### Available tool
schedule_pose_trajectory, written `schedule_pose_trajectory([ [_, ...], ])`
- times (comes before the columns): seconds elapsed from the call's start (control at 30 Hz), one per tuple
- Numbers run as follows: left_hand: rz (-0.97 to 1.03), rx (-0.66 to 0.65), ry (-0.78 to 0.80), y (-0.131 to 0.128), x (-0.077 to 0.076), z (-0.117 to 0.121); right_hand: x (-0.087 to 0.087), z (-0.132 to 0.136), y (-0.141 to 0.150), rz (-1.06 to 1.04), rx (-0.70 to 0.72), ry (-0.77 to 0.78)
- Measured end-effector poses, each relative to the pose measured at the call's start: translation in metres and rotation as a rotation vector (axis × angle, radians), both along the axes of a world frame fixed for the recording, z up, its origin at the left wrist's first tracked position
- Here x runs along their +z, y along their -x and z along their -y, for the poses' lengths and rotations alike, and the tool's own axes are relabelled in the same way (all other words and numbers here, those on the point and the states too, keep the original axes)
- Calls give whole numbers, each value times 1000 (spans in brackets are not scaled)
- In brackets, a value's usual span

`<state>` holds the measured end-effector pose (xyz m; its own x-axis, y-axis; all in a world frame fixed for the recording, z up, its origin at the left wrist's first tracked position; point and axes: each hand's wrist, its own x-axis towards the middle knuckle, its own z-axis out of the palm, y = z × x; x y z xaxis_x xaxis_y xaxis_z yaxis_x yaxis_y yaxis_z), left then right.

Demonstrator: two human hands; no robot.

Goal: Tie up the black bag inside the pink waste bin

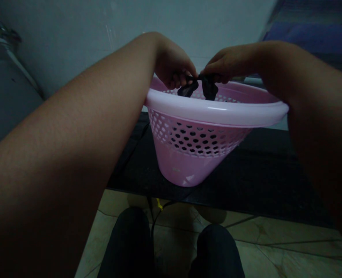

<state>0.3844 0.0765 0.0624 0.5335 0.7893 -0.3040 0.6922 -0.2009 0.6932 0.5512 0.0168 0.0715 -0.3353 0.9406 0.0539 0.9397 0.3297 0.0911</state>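
Note:
A pink plastic basket (pixel 217 112) with a perforated wall stands on a low black table (pixel 263 181). Both my arms reach out over its rim. My left hand (pixel 173 67) and my right hand (pixel 230 63) are closed, fingers pinched on the two ends of a small black piece of cloth (pixel 205 85). The cloth hangs between them just above the basket's opening, its lower part dipping inside the rim. What else lies in the basket is hidden by its wall.
A pale wall rises close behind the basket. A blue surface (pixel 312 36) shows at the upper right. Below the table edge are my knees in dark trousers (pixel 130 239) over a tiled floor (pixel 275 239), with a dark cable (pixel 156 216) and a yellow bit.

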Motion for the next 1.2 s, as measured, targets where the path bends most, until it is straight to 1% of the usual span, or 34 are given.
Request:
schedule_pose_trajectory([
  [0.23, -61, -19, -14, 3, -1, -1, 0, 4, 3, -47, -20, 12],
  [0.3, -47, -27, 1, 3, -1, -1, 0, 4, 2, -55, -15, 21],
  [0.47, 15, 3, 30, 0, -1, 2, 1, -5, -2, -23, 21, 21],
  [0.57, -19, -16, 12, 1, -1, 0, -1, -6, -2, -21, 15, 4],
  [0.67, -56, -37, -3, 2, 0, -4, -2, -4, 0, 2, -22, -11],
  [0.87, -110, -63, -24, 3, 0, -4, -2, -9, -4, -23, 6, 15],
  [1.03, -91, 13, -43, 2, 0, -4, -1, -15, -8, -49, 15, 38],
  [1.2, -149, -26, -80, 1, 0, -2, -1, -8, -2, -99, -23, 38],
])
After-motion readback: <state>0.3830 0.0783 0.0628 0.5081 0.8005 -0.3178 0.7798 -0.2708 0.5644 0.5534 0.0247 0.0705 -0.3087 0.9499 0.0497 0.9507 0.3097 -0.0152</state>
